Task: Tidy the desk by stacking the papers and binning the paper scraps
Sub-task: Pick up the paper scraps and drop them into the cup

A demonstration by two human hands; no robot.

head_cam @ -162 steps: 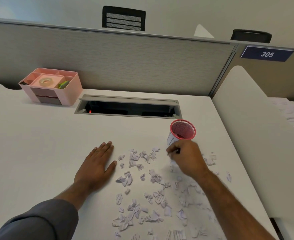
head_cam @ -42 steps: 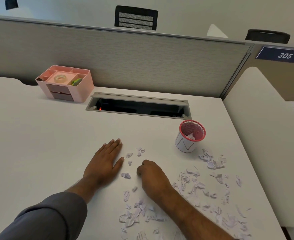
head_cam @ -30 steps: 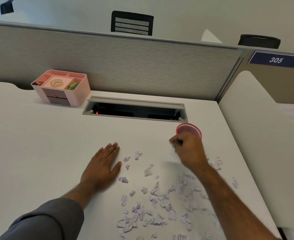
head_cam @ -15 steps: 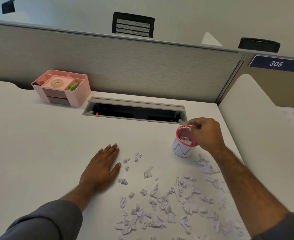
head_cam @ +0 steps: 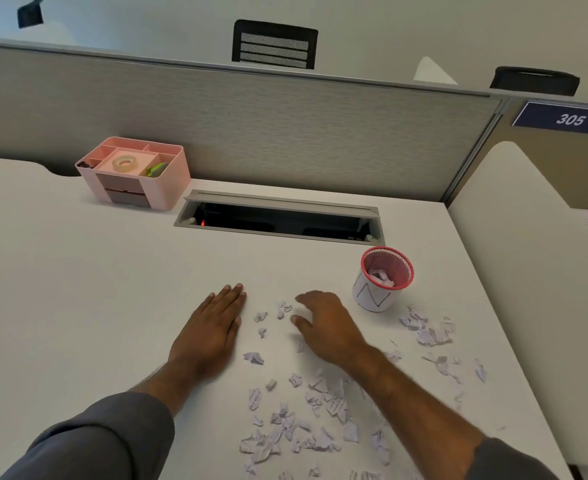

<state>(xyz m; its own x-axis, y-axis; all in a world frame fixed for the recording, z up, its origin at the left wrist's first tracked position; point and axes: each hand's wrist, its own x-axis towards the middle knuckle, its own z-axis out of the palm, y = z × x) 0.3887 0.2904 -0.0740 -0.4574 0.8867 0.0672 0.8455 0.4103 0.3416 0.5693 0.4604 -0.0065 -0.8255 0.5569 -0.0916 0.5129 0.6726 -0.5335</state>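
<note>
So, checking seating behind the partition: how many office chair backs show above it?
2: a mesh chair back at top centre, a dark chair back at top right. Others may be hidden.

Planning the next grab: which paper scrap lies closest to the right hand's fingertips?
The small crumpled scrap just left of the right hand, nearest its fingertips. The other loose scraps lie further left or nearer the person.

Counts on the desk [head_cam: 78, 289]
Showing two hands: left hand [head_cam: 209, 332], right hand [head_cam: 327, 327]; one red mesh cup [head_cam: 382, 278]; one pink organizer [head_cam: 135, 173] holding one tape roll [head_cam: 125, 163]; dozens of paper scraps [head_cam: 299, 424], too many for counting.
</note>
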